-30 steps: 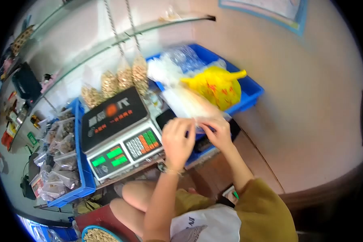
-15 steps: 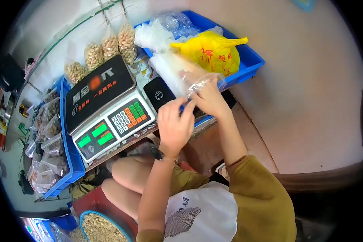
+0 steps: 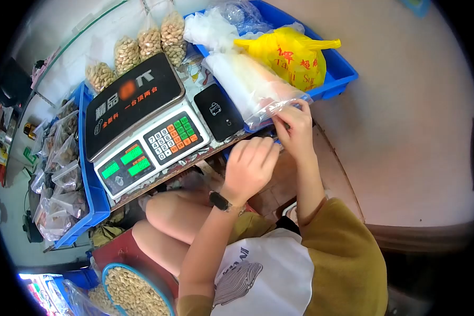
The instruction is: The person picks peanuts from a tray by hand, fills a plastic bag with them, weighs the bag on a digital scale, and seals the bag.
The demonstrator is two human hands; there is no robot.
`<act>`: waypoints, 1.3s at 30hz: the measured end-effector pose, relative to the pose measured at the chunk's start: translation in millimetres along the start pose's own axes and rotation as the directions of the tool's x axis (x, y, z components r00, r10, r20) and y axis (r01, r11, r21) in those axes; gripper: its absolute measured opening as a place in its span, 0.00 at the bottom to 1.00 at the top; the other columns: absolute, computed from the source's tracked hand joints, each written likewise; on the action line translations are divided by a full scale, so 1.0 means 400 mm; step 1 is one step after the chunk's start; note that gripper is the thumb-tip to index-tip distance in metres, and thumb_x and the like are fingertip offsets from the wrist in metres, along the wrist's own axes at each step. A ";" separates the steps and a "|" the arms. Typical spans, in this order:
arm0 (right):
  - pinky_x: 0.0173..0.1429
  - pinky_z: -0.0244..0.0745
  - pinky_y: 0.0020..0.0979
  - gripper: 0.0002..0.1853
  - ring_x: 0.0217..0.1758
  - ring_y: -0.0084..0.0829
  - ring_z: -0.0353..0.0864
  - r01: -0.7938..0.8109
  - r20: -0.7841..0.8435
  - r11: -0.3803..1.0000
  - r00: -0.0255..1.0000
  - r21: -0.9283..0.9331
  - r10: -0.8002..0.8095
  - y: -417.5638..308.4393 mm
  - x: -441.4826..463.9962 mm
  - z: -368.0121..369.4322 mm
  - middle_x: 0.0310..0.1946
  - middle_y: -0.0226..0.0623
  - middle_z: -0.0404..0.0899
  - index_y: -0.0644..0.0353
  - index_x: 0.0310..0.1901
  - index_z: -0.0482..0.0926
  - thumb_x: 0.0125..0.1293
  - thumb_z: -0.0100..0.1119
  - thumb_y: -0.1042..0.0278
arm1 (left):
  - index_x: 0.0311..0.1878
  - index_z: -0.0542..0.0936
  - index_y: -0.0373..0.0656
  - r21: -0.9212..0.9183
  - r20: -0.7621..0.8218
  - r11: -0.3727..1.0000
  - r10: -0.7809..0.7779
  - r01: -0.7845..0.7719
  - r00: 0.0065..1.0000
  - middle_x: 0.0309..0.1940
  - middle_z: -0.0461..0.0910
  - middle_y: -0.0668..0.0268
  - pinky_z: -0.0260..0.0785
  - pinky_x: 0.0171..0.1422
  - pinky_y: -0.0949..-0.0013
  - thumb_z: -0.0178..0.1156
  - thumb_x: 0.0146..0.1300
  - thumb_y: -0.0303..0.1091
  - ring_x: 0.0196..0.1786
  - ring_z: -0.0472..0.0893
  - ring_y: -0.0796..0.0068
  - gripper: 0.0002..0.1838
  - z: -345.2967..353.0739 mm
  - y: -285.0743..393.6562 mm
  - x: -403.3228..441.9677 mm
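A stack of clear plastic bags [image 3: 253, 84] lies slanting at the front of the blue tray. My right hand [image 3: 295, 126] pinches the lower edge of the clear plastic at the stack's near end. Just left of it and nearer to me, my left hand [image 3: 252, 166] hangs with its fingers curled together; whatever it may hold is hidden behind them. A black phone [image 3: 216, 111] lies between the bags and the scale [image 3: 150, 139], whose display glows green.
Filled nut bags [image 3: 149, 42] stand behind the scale. A yellow bag [image 3: 289, 58] sits in the blue tray [image 3: 339, 79]. Small packets fill a blue crate [image 3: 97, 200] at the left. A basin of nuts [image 3: 134, 289] is at the lower left.
Both hands have come apart; the left has moved down towards me, while the right has shifted right along the bags' edge. The clear plastic, lifted between them before, now lies lower on the stack.
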State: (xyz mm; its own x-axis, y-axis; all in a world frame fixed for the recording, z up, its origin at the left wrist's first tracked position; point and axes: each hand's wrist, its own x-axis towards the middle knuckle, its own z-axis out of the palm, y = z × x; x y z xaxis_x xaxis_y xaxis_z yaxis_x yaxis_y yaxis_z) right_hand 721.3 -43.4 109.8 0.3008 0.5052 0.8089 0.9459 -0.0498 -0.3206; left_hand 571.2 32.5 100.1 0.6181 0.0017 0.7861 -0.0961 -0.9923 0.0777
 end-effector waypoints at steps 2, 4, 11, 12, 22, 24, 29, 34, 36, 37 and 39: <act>0.50 0.68 0.37 0.07 0.31 0.36 0.80 0.058 -0.053 0.996 0.997 -0.067 -0.061 -0.014 0.005 -0.009 0.28 0.35 0.82 0.57 0.35 0.82 0.52 0.63 0.77 | 0.46 0.80 0.40 0.080 0.090 0.996 0.024 -0.031 0.996 0.51 0.76 0.60 0.64 0.61 0.61 0.57 0.56 0.30 0.58 0.73 0.62 0.14 0.017 0.012 -0.006; 0.48 0.69 0.36 0.11 0.33 0.33 0.80 0.119 -0.105 0.985 0.986 -0.128 -0.132 -0.036 0.021 -0.023 0.33 0.32 0.84 0.55 0.37 0.82 0.50 0.63 0.77 | 0.51 0.79 0.38 0.160 0.189 0.987 -0.016 -0.015 0.982 0.59 0.74 0.59 0.57 0.69 0.58 0.52 0.60 0.34 0.67 0.68 0.63 0.18 0.035 0.020 -0.007; 0.47 0.66 0.33 0.13 0.37 0.29 0.78 0.186 -0.229 0.922 0.934 -0.340 -0.273 -0.074 0.014 -0.044 0.34 0.25 0.84 0.53 0.39 0.83 0.48 0.63 0.74 | 0.59 0.76 0.41 0.355 0.246 0.925 -0.231 0.134 0.941 0.63 0.71 0.64 0.48 0.75 0.47 0.52 0.61 0.36 0.71 0.61 0.68 0.23 0.074 0.026 0.037; 0.47 0.65 0.32 0.13 0.37 0.28 0.77 0.184 -0.259 0.903 0.919 -0.389 -0.299 -0.087 0.007 -0.048 0.34 0.24 0.84 0.52 0.39 0.84 0.48 0.63 0.73 | 0.60 0.75 0.41 0.342 0.291 0.928 -0.256 0.149 0.922 0.64 0.70 0.64 0.46 0.76 0.47 0.52 0.61 0.37 0.72 0.60 0.68 0.24 0.073 0.025 0.041; 0.42 0.65 0.33 0.06 0.35 0.30 0.72 -0.006 -0.646 0.703 0.400 -0.711 -0.650 -0.078 -0.055 -0.206 0.36 0.30 0.78 0.54 0.43 0.75 0.69 0.53 0.64 | 0.68 0.66 0.41 0.434 0.212 0.883 -0.296 0.181 0.931 0.71 0.62 0.61 0.43 0.77 0.49 0.51 0.62 0.37 0.73 0.58 0.65 0.30 0.098 0.021 0.048; 0.43 0.66 0.34 0.07 0.35 0.31 0.72 -0.039 -0.828 0.866 0.316 -0.498 -0.462 -0.047 -0.049 -0.220 0.38 0.31 0.76 0.54 0.45 0.73 0.69 0.53 0.64 | 0.66 0.69 0.45 0.346 0.234 0.909 -0.324 0.233 0.917 0.70 0.63 0.58 0.49 0.73 0.48 0.57 0.59 0.39 0.71 0.62 0.62 0.30 0.030 0.055 0.075; 0.45 0.69 0.36 0.10 0.37 0.33 0.72 0.141 -0.959 0.977 0.258 0.161 0.121 -0.044 -0.034 -0.220 0.43 0.33 0.72 0.54 0.48 0.70 0.69 0.53 0.63 | 0.59 0.74 0.37 -0.207 0.212 0.951 -0.186 0.230 0.959 0.60 0.73 0.54 0.60 0.66 0.57 0.61 0.56 0.32 0.63 0.69 0.55 0.25 -0.096 0.072 -0.011; 0.48 0.72 0.35 0.13 0.41 0.32 0.70 0.336 -0.744 0.796 0.638 0.504 0.201 -0.193 -0.026 -0.056 0.43 0.32 0.66 0.51 0.50 0.65 0.68 0.53 0.60 | 0.50 0.80 0.40 -0.611 0.394 0.447 -0.544 0.654 0.740 0.56 0.77 0.57 0.67 0.61 0.58 0.62 0.62 0.34 0.52 0.77 0.58 0.15 -0.214 0.056 -0.183; 0.48 0.72 0.37 0.15 0.40 0.34 0.71 0.316 -0.687 0.809 0.713 0.495 0.141 -0.285 -0.037 0.037 0.42 0.34 0.66 0.53 0.49 0.66 0.66 0.56 0.58 | 0.50 0.79 0.38 -0.833 0.471 -0.024 -0.555 0.553 0.685 0.47 0.81 0.61 0.71 0.56 0.64 0.63 0.63 0.32 0.49 0.79 0.65 0.14 -0.289 0.042 -0.256; 0.47 0.72 0.37 0.16 0.40 0.34 0.71 0.310 -0.657 0.818 0.746 0.485 0.107 -0.322 -0.047 0.075 0.41 0.34 0.67 0.54 0.48 0.67 0.65 0.58 0.57 | 0.51 0.78 0.37 -0.870 0.449 -0.145 -0.629 0.472 0.635 0.45 0.81 0.61 0.72 0.55 0.65 0.63 0.64 0.31 0.48 0.79 0.66 0.14 -0.318 0.042 -0.293; 0.44 0.72 0.38 0.16 0.37 0.35 0.72 0.424 -0.539 0.826 0.823 0.370 -0.181 -0.368 -0.073 0.137 0.38 0.36 0.67 0.56 0.45 0.70 0.62 0.61 0.57 | 0.51 0.77 0.37 -0.932 0.339 -0.215 -0.798 0.291 0.498 0.44 0.81 0.61 0.72 0.54 0.67 0.61 0.65 0.30 0.48 0.79 0.68 0.13 -0.376 0.045 -0.370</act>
State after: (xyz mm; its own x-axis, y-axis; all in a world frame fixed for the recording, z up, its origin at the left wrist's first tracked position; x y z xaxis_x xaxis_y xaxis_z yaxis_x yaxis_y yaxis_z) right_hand 566.6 -3.7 106.5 0.1421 -0.0397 0.9891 0.8642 0.4923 -0.1044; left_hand 360.6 32.8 77.6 0.6493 0.7508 0.1214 -0.5266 0.3287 0.7840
